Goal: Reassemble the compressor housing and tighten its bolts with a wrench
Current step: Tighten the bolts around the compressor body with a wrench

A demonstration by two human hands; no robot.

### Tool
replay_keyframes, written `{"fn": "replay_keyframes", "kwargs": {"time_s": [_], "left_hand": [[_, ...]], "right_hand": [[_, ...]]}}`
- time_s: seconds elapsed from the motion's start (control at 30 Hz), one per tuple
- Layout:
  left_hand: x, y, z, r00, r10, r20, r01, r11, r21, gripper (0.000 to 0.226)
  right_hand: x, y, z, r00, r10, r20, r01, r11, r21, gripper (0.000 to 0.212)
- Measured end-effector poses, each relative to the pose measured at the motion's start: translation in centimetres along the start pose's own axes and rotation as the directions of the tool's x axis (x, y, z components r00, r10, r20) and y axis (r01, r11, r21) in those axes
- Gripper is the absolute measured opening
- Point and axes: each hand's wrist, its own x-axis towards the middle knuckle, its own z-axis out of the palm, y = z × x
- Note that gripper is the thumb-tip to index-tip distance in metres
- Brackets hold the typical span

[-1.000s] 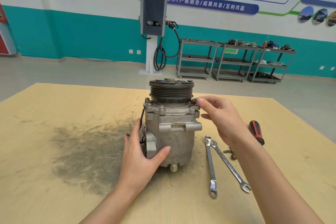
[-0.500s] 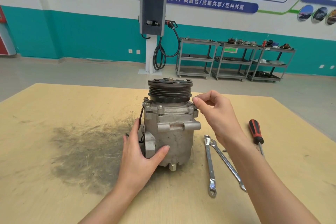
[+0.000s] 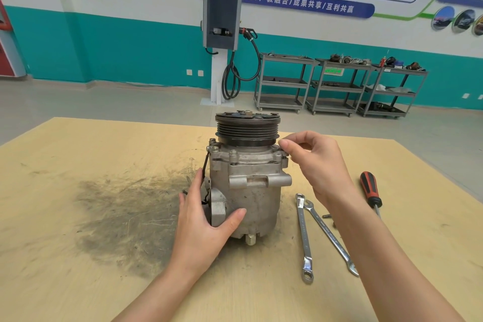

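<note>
Left hand (image 3: 203,219) comes up from the lower edge w/ forearm angled up-right, palm against the compressor's (image 3: 248,180) lower left side; thumb lies across the front of the housing, fingers wrapped round behind the side bracket, so it's gripping the body and steadying it. Compressor stands upright on the desk (image 3: 78,269), pulley (image 3: 247,129) on top, directly right of that hand and between both hands. A dark smudge (image 3: 125,217) stains the desk left of the left hand. Right hand (image 3: 317,165) reaches in from the lower right, wrist bent, fingers curled, thumb and index tip pressed together at the housing's upper right corner, just under the pulley rim, at a bolt (image 3: 285,153) there; can't tell how much of the bolt sits between the fingertips. Below the right hand, beside the forearm, two wrenches (image 3: 304,238) lie on the desk, heads close at the top, splayed apart toward the near edge. Right of the forearm lies a red/black screwdriver (image 3: 369,189).
</note>
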Motion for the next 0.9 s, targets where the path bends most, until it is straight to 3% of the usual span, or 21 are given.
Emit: {"fn": "replay_keyframes", "kwargs": {"time_s": [0.2, 0.43, 0.9], "left_hand": [[0.0, 0.1, 0.0, 1.000, -0.002, -0.002, 0.002, 1.000, 0.002, 0.114], [0.1, 0.0, 0.0, 1.000, -0.004, 0.000, 0.004, 1.000, 0.010, 0.113], [0.0, 0.0, 0.1, 1.000, -0.002, -0.007, 0.002, 1.000, 0.000, 0.111]], "right_hand": [[0.0, -0.3, 0.0, 0.999, -0.026, 0.023, 0.028, 0.995, -0.096, 0.010], [-0.2, -1.0, -0.4, 0.994, -0.102, 0.046, 0.112, 0.940, -0.322, 0.016], [-0.5, -1.7, -0.4, 0.993, -0.107, 0.048, 0.117, 0.913, -0.390, 0.009]]}}
